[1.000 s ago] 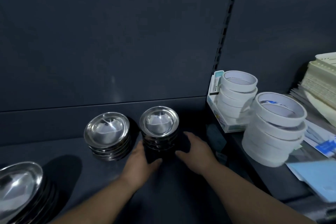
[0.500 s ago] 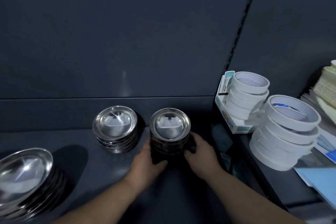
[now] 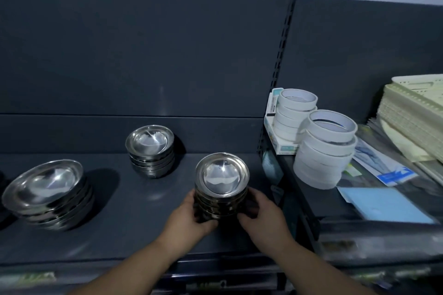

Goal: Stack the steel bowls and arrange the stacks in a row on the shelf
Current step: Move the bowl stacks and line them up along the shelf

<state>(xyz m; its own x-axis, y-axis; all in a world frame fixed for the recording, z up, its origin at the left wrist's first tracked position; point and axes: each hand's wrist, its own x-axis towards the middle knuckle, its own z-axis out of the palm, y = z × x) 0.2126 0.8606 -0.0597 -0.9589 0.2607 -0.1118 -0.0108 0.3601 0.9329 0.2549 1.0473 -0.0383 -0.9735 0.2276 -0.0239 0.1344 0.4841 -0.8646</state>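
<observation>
We log the shelf (image 3: 134,235) first: a dark deck with three stacks of steel bowls on it. Stacking looks mostly done, so we judge the step in hand is lining them up. The wide stack (image 3: 48,194) sits at left and the mid stack (image 3: 151,148) near the back panel. The small stack (image 3: 221,189) stands nearer the front, right of both and out of line. The left hand (image 3: 189,220) and right hand (image 3: 261,218) cup its lower bowls from either side, fingers curled round the steel. We can't tell if it's lifted or resting.

Next move, we reckon: carry it back level with the mid stack, kept upright.

Room: there's bare deck behind it and between the stacks. The upright post (image 3: 280,67) and tape rolls (image 3: 323,151) are near on the right, and the front lip is beneath the forearms.
</observation>
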